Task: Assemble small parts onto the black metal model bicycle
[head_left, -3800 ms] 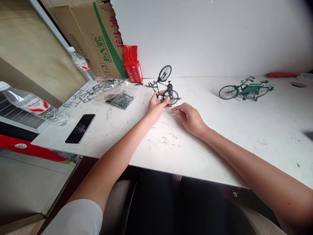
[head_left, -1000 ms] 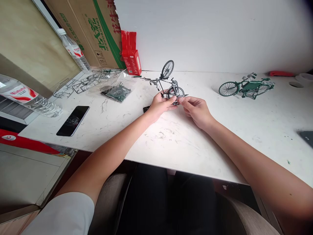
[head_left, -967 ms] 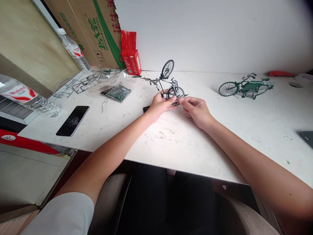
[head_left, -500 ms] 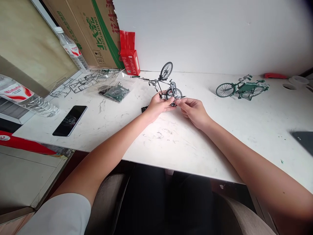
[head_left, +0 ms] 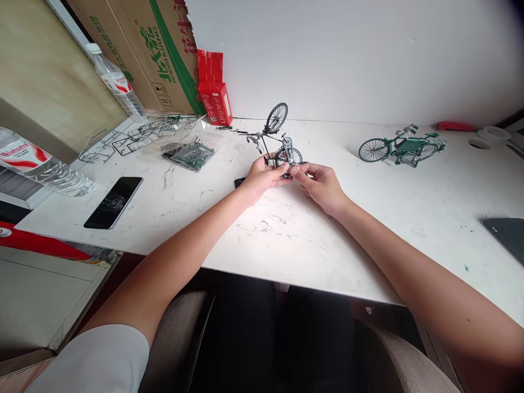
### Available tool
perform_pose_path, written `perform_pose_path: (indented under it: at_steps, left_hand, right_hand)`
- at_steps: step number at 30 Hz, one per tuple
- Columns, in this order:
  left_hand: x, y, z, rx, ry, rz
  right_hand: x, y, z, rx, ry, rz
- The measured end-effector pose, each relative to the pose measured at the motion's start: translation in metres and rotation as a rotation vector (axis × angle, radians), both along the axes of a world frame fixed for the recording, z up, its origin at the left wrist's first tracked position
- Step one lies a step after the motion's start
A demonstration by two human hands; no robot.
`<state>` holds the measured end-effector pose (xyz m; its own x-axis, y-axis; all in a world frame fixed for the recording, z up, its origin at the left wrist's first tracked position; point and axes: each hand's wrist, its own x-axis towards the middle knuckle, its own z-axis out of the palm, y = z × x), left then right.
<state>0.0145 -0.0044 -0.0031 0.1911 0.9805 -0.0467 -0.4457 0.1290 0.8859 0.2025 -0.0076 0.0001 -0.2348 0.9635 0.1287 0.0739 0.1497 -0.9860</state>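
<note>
Scuffed white tabletop point(head_left: 262, 240), pale wall point(head_left: 327, 60) behind: water bottles point(head_left: 25, 155); phone point(head_left: 113, 202); bagged green parts point(head_left: 191, 155); red packet point(head_left: 215, 101); left hand point(head_left: 263, 177) clamped on black model bicycle point(head_left: 289, 145), centre; right hand point(head_left: 322, 184) at its lower wheel point(head_left: 296, 157), grip unclear; green model bicycle point(head_left: 409, 145).

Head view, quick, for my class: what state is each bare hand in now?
Left hand: closed, holding the small black model bicycle with spoked wheels.
Right hand: pinched closed at the lower wheel; what it grips cannot be told.

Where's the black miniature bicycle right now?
At the head view's centre, the black miniature bicycle sits in the left hand, the right hand at its lower wheel.
</note>
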Motion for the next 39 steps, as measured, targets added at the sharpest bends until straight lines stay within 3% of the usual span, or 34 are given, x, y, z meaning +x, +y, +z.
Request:
perform_pose_path:
  at_steps: [9,26,33,39]
  left_hand:
    - [-0.001,0.001,-0.001,0.041,0.037,-0.066]
    - [-0.001,-0.002,-0.003,0.1,0.128,-0.044]
    - [-0.013,0.008,0.009,0.132,0.11,0.162]
    - [-0.04,0.028,0.017,0.164,0.046,0.338]
  right_hand:
    - [0.001,-0.002,-0.004,0.077,-0.043,-0.036]
    - [0.002,-0.002,-0.008,0.149,-0.093,-0.038]
    - [0.001,-0.004,-0.001,0.239,-0.122,-0.107]
    - [0.013,0.008,-0.008,0.365,-0.517,-0.082]
